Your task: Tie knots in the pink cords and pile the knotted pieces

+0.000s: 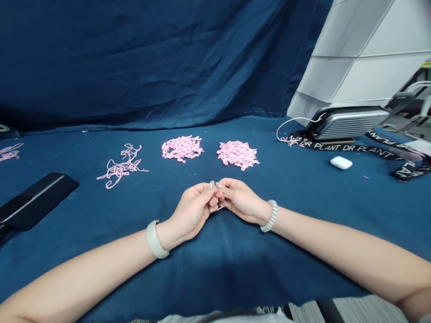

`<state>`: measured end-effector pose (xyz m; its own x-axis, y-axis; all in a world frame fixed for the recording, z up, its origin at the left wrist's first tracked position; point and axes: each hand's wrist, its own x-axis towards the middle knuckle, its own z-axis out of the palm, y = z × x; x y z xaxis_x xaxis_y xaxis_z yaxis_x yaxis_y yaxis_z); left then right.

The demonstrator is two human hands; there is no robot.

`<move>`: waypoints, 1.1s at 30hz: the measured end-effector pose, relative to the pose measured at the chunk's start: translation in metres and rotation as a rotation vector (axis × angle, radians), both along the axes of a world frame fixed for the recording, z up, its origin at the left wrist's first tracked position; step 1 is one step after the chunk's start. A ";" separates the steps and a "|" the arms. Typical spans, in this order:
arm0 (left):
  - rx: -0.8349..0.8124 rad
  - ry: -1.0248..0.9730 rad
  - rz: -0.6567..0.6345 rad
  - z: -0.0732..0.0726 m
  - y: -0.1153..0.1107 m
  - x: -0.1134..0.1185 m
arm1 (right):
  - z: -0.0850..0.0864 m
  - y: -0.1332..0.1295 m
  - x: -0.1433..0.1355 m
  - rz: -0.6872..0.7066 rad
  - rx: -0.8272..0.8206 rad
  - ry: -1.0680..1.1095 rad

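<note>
Head view: I saw left hand point(194, 207) and right hand point(244, 200) pinched together on a pink strand point(217, 209), mostly hidden, equally near both. Visible bit ran crosswise below the fingers; full axis I couldn't tell. Nearer pink pile point(237, 154) lay beyond.

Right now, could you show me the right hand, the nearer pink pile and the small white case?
Right hand point(245, 200): head view, middle of the hand.
Pink pile point(237, 154): head view, its centre.
White case point(341, 162): head view, upper surface.
</note>
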<state>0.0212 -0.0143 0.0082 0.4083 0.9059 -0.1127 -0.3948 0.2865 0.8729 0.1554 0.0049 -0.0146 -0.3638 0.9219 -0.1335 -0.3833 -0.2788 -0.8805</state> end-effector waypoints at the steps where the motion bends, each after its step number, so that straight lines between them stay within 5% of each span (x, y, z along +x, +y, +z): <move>1: 0.006 0.011 0.001 -0.002 0.002 -0.001 | -0.001 0.002 0.001 -0.020 -0.003 0.011; 12: -0.054 0.044 0.109 -0.014 0.011 0.000 | -0.005 0.005 0.003 -0.166 0.038 0.032; 21: -0.046 0.096 0.024 -0.015 0.013 -0.003 | -0.003 0.002 0.001 -0.231 0.105 -0.051; 33: -0.053 0.059 0.072 -0.011 0.012 -0.001 | 0.000 0.000 0.001 -0.207 0.134 -0.098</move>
<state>0.0206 -0.0026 -0.0032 0.3338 0.9246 -0.1834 -0.3645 0.3060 0.8795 0.1569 0.0046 -0.0148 -0.1569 0.9871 -0.0306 -0.3313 -0.0818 -0.9400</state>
